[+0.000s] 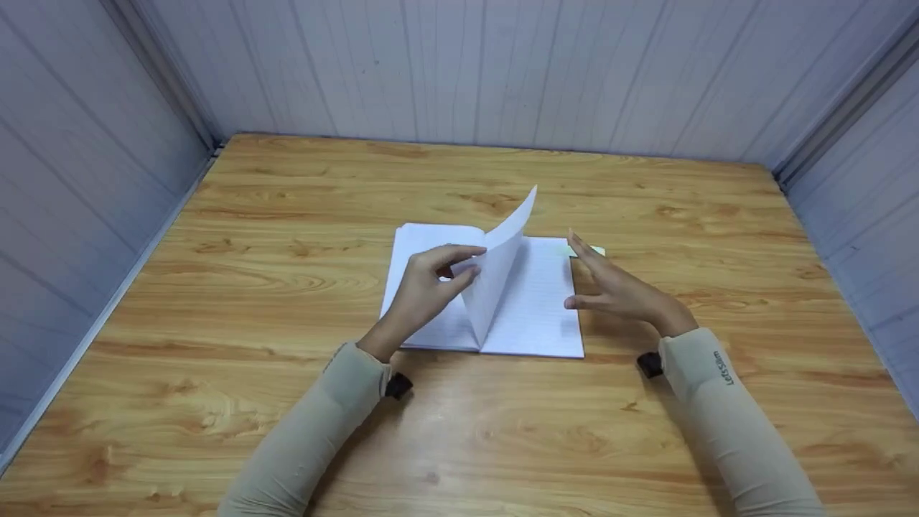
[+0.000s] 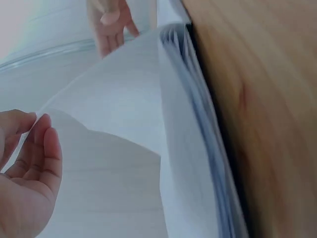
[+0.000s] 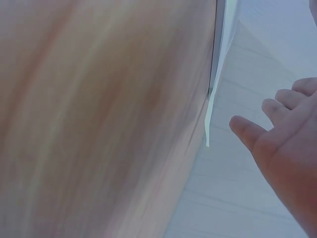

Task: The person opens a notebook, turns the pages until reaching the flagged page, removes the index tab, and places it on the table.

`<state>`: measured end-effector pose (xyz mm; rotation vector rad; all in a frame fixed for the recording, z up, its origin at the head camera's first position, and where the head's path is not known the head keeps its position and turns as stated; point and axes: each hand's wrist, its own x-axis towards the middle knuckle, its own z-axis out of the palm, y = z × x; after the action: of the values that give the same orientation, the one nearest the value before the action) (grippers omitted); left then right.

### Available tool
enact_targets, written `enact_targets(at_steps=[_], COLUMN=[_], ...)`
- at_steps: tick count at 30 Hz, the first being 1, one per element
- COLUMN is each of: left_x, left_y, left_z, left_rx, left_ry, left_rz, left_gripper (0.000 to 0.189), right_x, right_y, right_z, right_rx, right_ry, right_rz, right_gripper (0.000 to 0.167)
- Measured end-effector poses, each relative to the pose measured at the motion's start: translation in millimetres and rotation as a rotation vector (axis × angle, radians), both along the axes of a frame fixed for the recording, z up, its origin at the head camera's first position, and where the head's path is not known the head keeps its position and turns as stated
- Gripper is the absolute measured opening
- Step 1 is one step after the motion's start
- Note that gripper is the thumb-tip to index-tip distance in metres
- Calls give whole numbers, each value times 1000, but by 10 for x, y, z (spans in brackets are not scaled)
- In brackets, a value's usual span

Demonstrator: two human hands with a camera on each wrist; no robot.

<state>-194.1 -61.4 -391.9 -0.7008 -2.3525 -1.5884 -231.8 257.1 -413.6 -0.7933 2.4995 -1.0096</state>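
An open notebook (image 1: 535, 316) with lined white pages lies mid-table. My left hand (image 1: 431, 283) pinches one raised page (image 1: 502, 251) between thumb and fingers; the page stands up near the spine and curves to the right at its top. In the left wrist view the left hand (image 2: 32, 173) grips that page's edge (image 2: 109, 94). Over the notebook's right edge hovers my right hand (image 1: 610, 287), fingers straight and spread, holding nothing. A pale green-white tab (image 1: 592, 251) sticks out past the right edge, beside the right fingertips; it shows in the right wrist view as a thin strip (image 3: 208, 121).
The notebook lies on a wood-grain table (image 1: 287, 287). Pale panelled walls (image 1: 445, 72) stand behind it and on both sides. Each wrist carries a small black camera mount, one by the left sleeve (image 1: 309, 431) and one by the right sleeve (image 1: 739, 431).
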Motion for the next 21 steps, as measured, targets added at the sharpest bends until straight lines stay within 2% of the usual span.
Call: enact_targets(at_steps=[6, 10, 13, 16, 21], left_x=[-16, -18, -24, -39, -68], left_y=[-158, -239, -299, -358, -458], left_z=[15, 9, 1, -11, -18], left_rx=[17, -13, -60, -125, -278], left_ry=[-40, -33, 14, 93, 213], left_rz=[46, 25, -20, -81, -151], left_gripper=[19, 20, 27, 38, 50], right_x=[4, -2, -6, 0, 11], right_y=[10, 5, -4, -2, -8], right_z=[-28, -33, -35, -32, -23], right_rx=[30, 48, 48, 57, 99], right_ry=[-20, -26, -34, -39, -30], right_rz=[15, 18, 25, 32, 37], right_gripper=[101, 100, 99, 99, 98])
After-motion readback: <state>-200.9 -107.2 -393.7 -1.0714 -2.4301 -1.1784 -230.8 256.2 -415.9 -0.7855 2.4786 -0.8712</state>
